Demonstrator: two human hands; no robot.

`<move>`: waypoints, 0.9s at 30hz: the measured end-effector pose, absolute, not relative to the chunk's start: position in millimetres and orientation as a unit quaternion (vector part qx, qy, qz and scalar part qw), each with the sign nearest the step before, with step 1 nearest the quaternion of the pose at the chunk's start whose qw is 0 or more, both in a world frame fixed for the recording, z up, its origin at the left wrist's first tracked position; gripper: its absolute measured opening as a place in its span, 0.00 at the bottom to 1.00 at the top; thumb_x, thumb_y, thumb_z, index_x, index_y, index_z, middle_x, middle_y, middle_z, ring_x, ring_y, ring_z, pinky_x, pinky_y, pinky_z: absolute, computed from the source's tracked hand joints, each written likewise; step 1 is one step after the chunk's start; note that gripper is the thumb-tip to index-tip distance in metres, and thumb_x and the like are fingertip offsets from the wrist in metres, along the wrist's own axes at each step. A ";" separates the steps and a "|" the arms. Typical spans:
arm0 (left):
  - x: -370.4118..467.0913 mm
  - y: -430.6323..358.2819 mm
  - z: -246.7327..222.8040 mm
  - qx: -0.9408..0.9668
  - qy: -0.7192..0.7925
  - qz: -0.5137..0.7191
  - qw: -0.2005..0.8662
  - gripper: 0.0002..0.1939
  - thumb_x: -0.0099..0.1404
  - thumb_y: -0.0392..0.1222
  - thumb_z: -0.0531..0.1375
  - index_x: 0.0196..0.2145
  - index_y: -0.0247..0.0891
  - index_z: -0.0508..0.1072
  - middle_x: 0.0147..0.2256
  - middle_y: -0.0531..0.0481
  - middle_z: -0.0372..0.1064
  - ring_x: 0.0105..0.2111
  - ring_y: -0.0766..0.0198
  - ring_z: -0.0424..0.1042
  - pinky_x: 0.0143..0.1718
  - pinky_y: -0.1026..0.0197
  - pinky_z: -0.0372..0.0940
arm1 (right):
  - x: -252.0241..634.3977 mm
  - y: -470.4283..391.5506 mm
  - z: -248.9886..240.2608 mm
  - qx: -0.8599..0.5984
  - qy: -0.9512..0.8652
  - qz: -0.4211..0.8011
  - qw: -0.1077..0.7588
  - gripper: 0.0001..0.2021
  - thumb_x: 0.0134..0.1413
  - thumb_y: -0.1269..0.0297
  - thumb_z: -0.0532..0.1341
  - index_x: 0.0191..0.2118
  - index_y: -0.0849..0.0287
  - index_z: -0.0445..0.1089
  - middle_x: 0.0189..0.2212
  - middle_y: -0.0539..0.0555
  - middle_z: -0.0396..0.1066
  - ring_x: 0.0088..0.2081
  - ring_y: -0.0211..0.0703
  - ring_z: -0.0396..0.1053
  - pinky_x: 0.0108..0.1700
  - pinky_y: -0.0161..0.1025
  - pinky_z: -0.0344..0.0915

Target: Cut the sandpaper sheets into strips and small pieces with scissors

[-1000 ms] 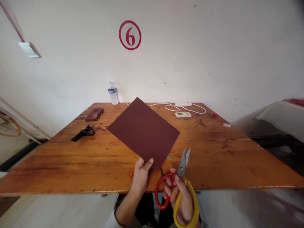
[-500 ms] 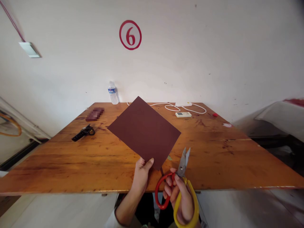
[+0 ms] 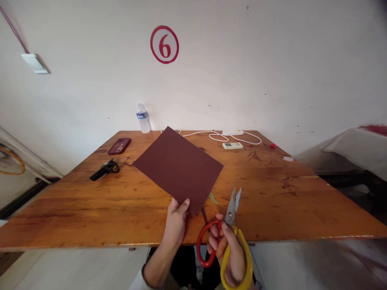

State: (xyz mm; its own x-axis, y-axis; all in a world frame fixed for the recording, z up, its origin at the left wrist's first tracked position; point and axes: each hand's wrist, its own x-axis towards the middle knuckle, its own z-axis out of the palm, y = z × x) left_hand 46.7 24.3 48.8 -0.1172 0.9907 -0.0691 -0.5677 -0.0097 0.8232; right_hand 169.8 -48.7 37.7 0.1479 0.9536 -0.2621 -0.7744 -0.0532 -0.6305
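Observation:
A dark maroon sheet of paper [image 3: 178, 167] is held by its near edge in my left hand [image 3: 177, 219], thumb on top, tilted above the table. My right hand [image 3: 228, 249] is closed around scissors [image 3: 232, 207] with one red and one yellow handle; the blades point away and stand slightly apart. The blades are to the right of the sheet and do not touch it. A thin dark strip [image 3: 204, 216] shows between the sheet's near corner and the red handle. Beyond it, a small greenish scrap [image 3: 213, 198] lies on the table.
On the wooden table [image 3: 90, 217] are a phone [image 3: 119, 146] and a black strap-like item [image 3: 105, 169] at left, a water bottle [image 3: 143, 119] by the wall, a white power strip [image 3: 232, 132] with cable, a white remote-like device [image 3: 232, 146] and a red piece [image 3: 273, 146].
My left hand and the maroon sheet have moved a little left, and more of the greenish scrap shows. My right hand and the scissors are almost unmoved.

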 end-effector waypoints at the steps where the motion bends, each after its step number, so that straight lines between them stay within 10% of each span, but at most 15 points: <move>1: 42.8 26.1 52.9 0.287 0.372 0.657 0.590 0.22 0.54 0.40 0.68 0.48 0.39 0.77 0.47 0.44 0.79 0.47 0.53 0.76 0.53 0.50 0.67 | 168.6 -48.5 40.6 -0.344 -0.120 0.638 0.678 0.18 0.43 0.52 0.76 0.38 0.53 0.75 0.21 0.43 0.68 0.18 0.32 0.60 0.21 0.32 0.60; 14: -91.9 77.4 90.7 0.336 0.511 0.621 0.490 0.35 0.47 0.33 0.67 0.56 0.40 0.74 0.48 0.46 0.80 0.50 0.52 0.76 0.50 0.57 0.71 | 168.1 -48.7 42.6 -0.354 -0.111 0.635 0.677 0.22 0.37 0.50 0.77 0.37 0.54 0.75 0.20 0.43 0.69 0.17 0.32 0.61 0.20 0.33 0.59; 21: -123.9 86.6 98.3 0.446 0.759 0.442 0.169 0.25 0.56 0.36 0.61 0.52 0.31 0.76 0.52 0.31 0.74 0.58 0.34 0.67 0.60 0.34 0.57 | 168.8 -49.9 38.6 -0.352 -0.106 0.642 0.672 0.21 0.40 0.50 0.76 0.38 0.53 0.75 0.21 0.43 0.69 0.18 0.33 0.61 0.20 0.34 0.60; 23: -108.7 81.4 93.8 0.515 0.730 0.447 0.041 0.25 0.60 0.39 0.60 0.56 0.35 0.74 0.62 0.32 0.65 0.65 0.34 0.57 0.65 0.31 0.47 | 168.7 -50.8 34.4 -0.341 -0.112 0.647 0.672 0.19 0.44 0.51 0.75 0.40 0.52 0.75 0.22 0.43 0.69 0.18 0.33 0.61 0.21 0.34 0.61; 27: -42.8 59.8 67.0 0.751 0.514 0.411 0.055 0.19 0.66 0.38 0.55 0.51 0.39 0.78 0.54 0.36 0.74 0.56 0.45 0.71 0.59 0.41 0.63 | 170.7 -50.6 25.8 -0.319 -0.117 0.658 0.672 0.16 0.49 0.51 0.73 0.40 0.52 0.75 0.22 0.42 0.68 0.17 0.30 0.59 0.20 0.32 0.57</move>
State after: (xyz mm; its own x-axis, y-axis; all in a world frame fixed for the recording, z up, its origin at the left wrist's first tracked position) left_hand -42.8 59.8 67.0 0.1338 0.8173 0.5605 0.7268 -0.4654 0.5052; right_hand 170.7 -50.6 25.8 0.1069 0.9590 -0.2624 -0.8100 -0.0691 -0.5824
